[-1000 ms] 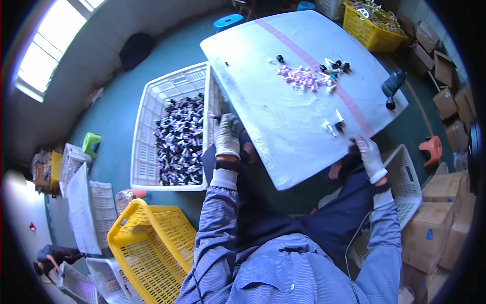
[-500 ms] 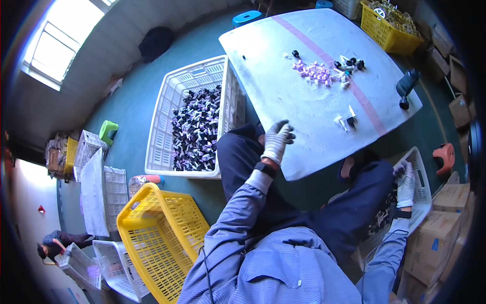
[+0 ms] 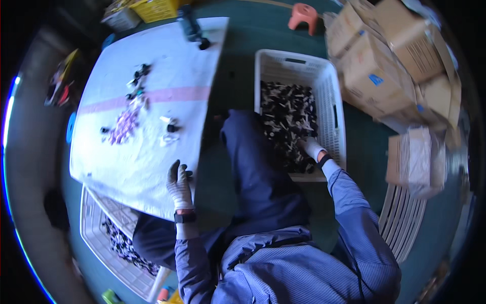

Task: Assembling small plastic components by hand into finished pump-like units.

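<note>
My left hand [image 3: 179,188], in a white glove with dark fingertips, is raised over the near edge of the white table [image 3: 152,175], fingers apart and nothing visible in it. My right hand [image 3: 311,147], gloved too, reaches into a white plastic crate [image 3: 330,101] on my right. Its fingertips are among small black and white plastic pieces [image 3: 286,114], and what they grip, if anything, is hidden. On the table lie a heap of small pink pieces [image 3: 124,125], several black and white pieces [image 3: 139,76] and a few more pieces [image 3: 171,126] nearer my left hand.
A dark tool [image 3: 188,25] stands at the table's far corner. Another white crate [image 3: 96,223] of mixed pieces sits at lower left. Cardboard boxes [image 3: 374,76] are stacked at right, beyond a slatted bench [image 3: 402,218]. An orange stool [image 3: 304,17] stands at the back.
My view has swung to the right, so the right crate now shows whole. My right hand has gone from the crate's rim side down into the pieces. My left hand stays by the table edge.
</note>
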Motion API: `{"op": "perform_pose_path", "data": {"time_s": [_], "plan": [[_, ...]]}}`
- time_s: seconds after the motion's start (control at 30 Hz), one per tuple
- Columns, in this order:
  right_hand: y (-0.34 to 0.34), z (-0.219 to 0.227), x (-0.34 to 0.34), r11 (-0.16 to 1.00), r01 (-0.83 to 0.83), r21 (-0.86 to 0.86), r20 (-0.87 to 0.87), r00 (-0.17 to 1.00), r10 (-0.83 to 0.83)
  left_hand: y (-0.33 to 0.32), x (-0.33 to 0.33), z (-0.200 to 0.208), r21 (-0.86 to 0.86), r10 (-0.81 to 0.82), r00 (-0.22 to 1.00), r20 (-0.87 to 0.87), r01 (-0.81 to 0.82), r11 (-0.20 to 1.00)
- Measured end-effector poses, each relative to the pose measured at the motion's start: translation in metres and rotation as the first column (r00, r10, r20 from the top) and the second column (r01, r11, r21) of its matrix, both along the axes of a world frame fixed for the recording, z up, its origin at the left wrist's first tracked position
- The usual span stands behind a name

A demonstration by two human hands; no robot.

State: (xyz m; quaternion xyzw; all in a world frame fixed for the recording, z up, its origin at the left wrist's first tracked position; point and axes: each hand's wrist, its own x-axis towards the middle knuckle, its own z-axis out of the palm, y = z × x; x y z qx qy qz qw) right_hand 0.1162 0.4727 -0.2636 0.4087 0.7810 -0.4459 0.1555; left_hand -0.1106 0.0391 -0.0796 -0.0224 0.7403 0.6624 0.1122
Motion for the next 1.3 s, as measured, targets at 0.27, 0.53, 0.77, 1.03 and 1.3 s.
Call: {"op": "perform_pose_path", "data": {"time_s": [0.27,0.53,0.77,1.03,1.3], "plan": [[0.035,-0.023,0.087,0.974,-0.162,0.159,0.279,0.954,0.113,0.090,-0.007,-0.020,-0.100,-0.158,0.987,-0.019,0.155,0.983],[0.062,-0.044,0.061,0.978,-0.065,0.198,0.207,0.978,0.023,0.101,-0.013,-0.031,-0.248,-0.149,0.986,-0.079,0.125,0.961],[0.111,-0.093,-0.005,0.921,0.124,0.368,0.141,0.972,-0.187,0.090,-0.009,-0.042,-0.365,-0.161,0.962,-0.220,0.072,0.928],[0.143,-0.114,-0.118,0.871,0.058,0.489,0.172,0.972,-0.161,0.099,-0.003,-0.031,-0.361,-0.088,0.974,-0.209,0.007,0.933],[0.153,-0.156,-0.096,0.863,0.135,0.487,0.174,0.953,-0.248,0.104,0.001,-0.036,-0.409,-0.095,0.966,-0.239,-0.012,0.912]]}}
